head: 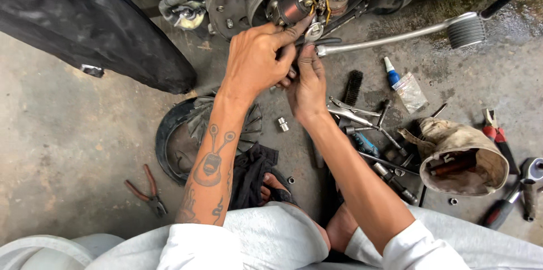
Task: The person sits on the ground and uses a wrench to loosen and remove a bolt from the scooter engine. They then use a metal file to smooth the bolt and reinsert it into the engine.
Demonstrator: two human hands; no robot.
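Person, head-camera view. Left hand (257,58) and right hand (308,86): bare, grime on the fingers. Left forearm: dark line tattoos running up from the wrist behind the fingers. White sleeves pushed to the elbows. Light grey trousers. Dark sandal straps on both feet.

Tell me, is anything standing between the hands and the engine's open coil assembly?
Nothing visible does. The left hand already touches the coil assembly with a fingertip, and the right hand is just below it, beside the kick lever.
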